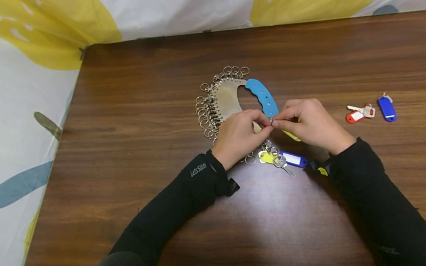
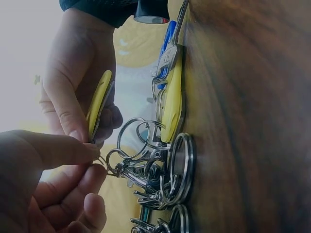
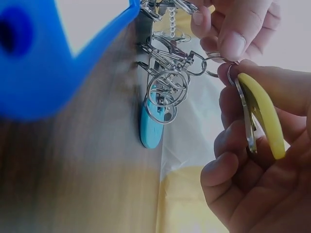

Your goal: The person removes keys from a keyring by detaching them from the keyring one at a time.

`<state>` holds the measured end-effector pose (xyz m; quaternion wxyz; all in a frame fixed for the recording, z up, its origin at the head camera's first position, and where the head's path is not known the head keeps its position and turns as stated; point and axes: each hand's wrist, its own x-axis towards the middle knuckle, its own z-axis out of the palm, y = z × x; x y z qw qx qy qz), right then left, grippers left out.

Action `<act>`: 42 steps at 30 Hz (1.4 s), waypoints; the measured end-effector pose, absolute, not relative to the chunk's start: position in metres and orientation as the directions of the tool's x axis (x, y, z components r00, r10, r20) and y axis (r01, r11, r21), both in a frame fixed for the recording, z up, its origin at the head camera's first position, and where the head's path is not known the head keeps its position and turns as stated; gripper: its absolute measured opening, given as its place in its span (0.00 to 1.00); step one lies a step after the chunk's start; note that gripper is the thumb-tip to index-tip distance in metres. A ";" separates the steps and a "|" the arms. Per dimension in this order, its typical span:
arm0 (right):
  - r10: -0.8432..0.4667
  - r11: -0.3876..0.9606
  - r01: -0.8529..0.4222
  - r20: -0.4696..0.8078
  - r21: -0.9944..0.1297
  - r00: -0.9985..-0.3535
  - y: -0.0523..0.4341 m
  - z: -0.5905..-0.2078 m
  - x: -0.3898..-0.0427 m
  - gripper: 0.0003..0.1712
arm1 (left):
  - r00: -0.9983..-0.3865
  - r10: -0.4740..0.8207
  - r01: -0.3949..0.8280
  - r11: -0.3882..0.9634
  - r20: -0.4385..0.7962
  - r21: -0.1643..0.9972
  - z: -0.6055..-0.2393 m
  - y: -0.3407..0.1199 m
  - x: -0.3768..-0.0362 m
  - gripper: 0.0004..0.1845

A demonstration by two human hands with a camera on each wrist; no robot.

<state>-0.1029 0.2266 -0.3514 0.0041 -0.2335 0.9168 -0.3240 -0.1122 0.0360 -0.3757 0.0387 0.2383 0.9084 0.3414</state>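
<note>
Now | left hand pinches a clip ring on the key holder | right hand grips yellow tag with key, fingers clamped, at that ring | done: two tags lie clipped | left: red and blue loose on table

Our left hand and right hand are meeting fingertip to fingertip, pinching a ring above the table. The metal key holder and its rings are crowding the far-left side; two tagged keys are lying just beneath. Bare wood is lying open nearer us.
</note>
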 end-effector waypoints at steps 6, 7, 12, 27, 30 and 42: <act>-0.426 0.679 -0.422 0.146 -0.600 -0.893 0.226 -0.352 -0.103 0.05 | -0.859 0.495 0.462 0.644 0.129 0.610 -0.375 0.035 -0.113 0.03; -0.426 0.679 -0.424 0.149 -0.600 -0.893 0.226 -0.352 -0.103 0.05 | -0.857 0.498 0.467 0.644 0.130 0.606 -0.375 0.035 -0.113 0.03; -0.429 0.675 -0.433 0.159 -0.598 -0.889 0.226 -0.351 -0.104 0.05 | -0.863 0.495 0.444 0.650 0.100 0.617 -0.374 0.035 -0.112 0.06; -0.449 0.665 -0.444 0.154 -0.600 -0.880 0.226 -0.352 -0.104 0.05 | -0.848 0.507 0.488 0.640 0.151 0.594 -0.376 0.035 -0.114 0.03; -0.451 0.667 -0.445 0.152 -0.598 -0.880 0.226 -0.351 -0.104 0.05 | -0.838 0.523 0.508 0.640 0.157 0.577 -0.376 0.034 -0.115 0.03; -0.431 0.682 -0.419 0.133 -0.599 -0.893 0.226 -0.351 -0.103 0.05 | -0.816 0.543 0.563 0.668 0.198 0.487 -0.375 0.033 -0.112 0.04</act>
